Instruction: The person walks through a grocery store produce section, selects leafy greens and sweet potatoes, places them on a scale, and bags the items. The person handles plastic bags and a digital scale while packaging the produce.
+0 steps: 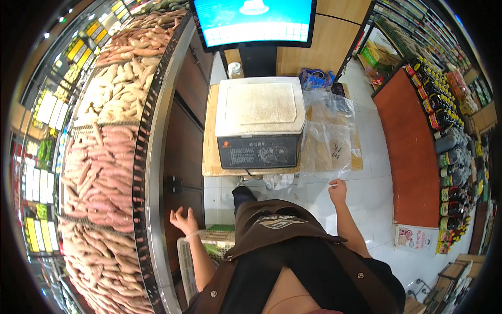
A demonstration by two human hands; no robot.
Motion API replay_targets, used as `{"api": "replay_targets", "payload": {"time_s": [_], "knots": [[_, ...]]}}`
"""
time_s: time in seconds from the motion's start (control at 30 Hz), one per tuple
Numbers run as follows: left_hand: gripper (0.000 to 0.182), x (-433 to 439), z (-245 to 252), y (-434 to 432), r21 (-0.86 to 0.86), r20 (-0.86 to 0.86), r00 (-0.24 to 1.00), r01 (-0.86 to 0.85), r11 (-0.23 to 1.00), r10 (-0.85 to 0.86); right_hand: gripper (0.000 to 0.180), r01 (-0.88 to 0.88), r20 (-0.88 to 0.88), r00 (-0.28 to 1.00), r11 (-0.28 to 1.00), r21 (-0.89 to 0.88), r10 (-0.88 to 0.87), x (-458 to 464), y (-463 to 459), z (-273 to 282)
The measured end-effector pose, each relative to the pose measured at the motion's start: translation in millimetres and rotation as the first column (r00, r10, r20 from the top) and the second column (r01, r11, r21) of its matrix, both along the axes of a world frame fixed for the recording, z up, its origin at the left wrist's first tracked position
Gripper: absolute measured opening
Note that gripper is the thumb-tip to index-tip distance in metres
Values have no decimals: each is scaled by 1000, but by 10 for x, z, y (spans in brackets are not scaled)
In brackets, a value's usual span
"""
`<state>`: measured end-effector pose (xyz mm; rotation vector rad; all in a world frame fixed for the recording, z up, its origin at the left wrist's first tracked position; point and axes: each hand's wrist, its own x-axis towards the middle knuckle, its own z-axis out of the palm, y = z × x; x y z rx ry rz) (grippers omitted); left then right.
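Observation:
My left hand [185, 223] is raised with its fingers apart and nothing in them, beside the dark cabinet front of the sweet potato display. Below it stands a pale plastic crate [186, 259] with some green produce inside. My right hand [338, 192] has its fingers curled, and a small white piece shows at the fingertips; what it is cannot be told. Just beyond that hand hangs the near edge of a clear plastic bag [327, 147], spread over the cardboard-topped table. On the table stands a scale-like machine box [259, 151] with a dirty white foam lid [261, 104].
Sweet potatoes [104, 172] fill the slanted display at left, behind a metal rail [155, 165]. A lit monitor [255, 21] stands behind the table, near a blue packet [317, 78] and a white-capped jar [235, 70]. Bottles [451, 180] line a shelf at right.

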<state>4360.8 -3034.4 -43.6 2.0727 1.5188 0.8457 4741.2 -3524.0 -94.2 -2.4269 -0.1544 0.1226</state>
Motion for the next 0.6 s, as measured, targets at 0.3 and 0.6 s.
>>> {"api": "replay_targets", "payload": {"time_s": [0.3,0.6], "knots": [[34,2818,1005,1368,10,388,684,667,745,-618,24,478,-80,875,878,-16,-478,-837,1040,-39],[34,3755,1279,1609,3,299,399,908,419,-867,33,640,22,768,768,25,-641,-1502,2170,303]]}}
